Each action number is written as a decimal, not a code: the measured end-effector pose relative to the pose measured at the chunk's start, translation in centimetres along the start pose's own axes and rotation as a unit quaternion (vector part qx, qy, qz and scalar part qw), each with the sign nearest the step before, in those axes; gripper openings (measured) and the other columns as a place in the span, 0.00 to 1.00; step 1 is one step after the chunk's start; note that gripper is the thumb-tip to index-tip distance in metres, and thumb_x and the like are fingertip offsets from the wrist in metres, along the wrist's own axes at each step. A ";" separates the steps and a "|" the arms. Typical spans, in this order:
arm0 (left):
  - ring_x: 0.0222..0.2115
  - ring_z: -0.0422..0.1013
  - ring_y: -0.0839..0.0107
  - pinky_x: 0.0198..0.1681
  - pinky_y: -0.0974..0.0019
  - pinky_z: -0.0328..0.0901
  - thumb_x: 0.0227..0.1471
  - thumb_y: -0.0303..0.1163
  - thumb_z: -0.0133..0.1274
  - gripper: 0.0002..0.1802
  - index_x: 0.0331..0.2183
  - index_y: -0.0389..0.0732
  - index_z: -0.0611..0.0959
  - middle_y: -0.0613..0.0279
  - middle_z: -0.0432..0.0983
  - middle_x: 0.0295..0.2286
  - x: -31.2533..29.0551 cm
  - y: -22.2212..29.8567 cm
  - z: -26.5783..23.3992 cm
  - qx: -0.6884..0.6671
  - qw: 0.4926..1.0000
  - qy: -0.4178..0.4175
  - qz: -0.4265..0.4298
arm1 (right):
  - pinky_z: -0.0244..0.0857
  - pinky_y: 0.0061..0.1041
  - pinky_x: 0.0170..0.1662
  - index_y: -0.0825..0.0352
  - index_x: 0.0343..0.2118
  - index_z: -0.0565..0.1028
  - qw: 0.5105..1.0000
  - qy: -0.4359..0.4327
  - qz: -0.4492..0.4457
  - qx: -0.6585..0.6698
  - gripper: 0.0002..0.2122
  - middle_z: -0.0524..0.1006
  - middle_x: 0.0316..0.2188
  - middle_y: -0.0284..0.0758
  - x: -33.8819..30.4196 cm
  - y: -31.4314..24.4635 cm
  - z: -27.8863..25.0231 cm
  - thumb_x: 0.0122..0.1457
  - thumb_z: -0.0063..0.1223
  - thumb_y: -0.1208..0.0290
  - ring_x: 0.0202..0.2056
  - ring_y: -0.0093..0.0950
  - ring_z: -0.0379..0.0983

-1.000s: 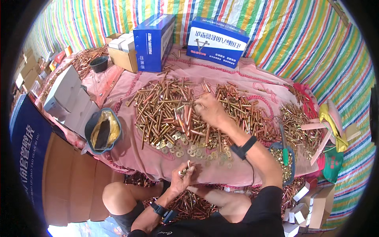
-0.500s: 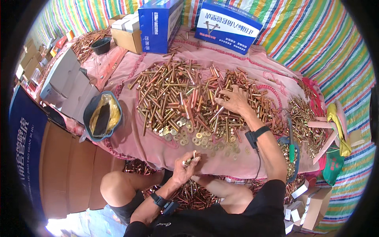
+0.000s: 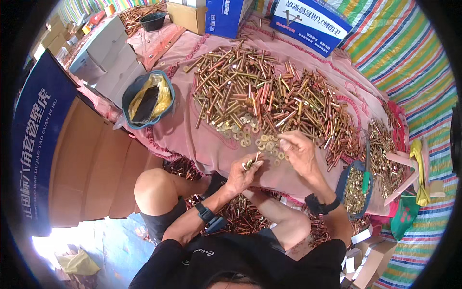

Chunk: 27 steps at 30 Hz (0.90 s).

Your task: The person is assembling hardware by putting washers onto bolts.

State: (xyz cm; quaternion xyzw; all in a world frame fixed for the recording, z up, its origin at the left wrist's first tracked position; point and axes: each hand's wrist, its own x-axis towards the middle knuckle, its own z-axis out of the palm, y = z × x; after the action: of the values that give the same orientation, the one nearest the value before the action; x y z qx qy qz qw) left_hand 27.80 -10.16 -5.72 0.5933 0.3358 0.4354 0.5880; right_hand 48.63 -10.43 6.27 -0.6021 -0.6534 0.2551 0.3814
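My left hand (image 3: pixel 242 174) is closed around a few bolts (image 3: pixel 247 166), their ends poking out past the thumb and fingers. To its right, my right hand (image 3: pixel 301 153) hovers at the near edge of the washers, fingers curled in with the tips together; anything between them is too small to make out. Flat brass-coloured washers (image 3: pixel 263 143) lie scattered in front of my hands. Behind them spreads a wide heap of copper- and brass-coloured bolts and metal sleeves (image 3: pixel 255 89) on a pink cloth (image 3: pixel 192 130).
A blue bucket (image 3: pixel 129 103) with a yellow bag and a dark piece stands left of the heap. At right, a blue tray (image 3: pixel 347 192) holds small brass parts, with a green-handled tool (image 3: pixel 365 183) over its edge. Blue boxes (image 3: pixel 313 24) stand behind; more bolts (image 3: pixel 243 216) lie below the table.
My right hand has come out of the bolt heap back toward me, to the washers, and its fingers have closed. My left hand still holds the bolts. The whole view has shifted.
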 end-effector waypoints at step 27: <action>0.37 0.73 0.80 0.44 0.73 0.69 0.65 0.26 0.52 0.15 0.51 0.33 0.80 0.63 0.83 0.40 0.2 0.7 -1.7 -0.032 0.998 0.053 -0.011 | 0.69 0.42 0.37 0.68 0.37 0.81 0.969 0.006 0.021 -0.247 0.09 0.75 0.31 0.47 1.6 3.4 5.9 0.61 0.57 0.67 0.33 0.47 0.75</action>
State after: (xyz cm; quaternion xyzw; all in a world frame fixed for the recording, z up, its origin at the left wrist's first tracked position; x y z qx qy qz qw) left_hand 26.30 -9.36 -5.12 0.5467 0.3585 0.4703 0.5929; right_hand 45.91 -7.61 0.52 -0.6931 -0.6808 0.0901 0.2192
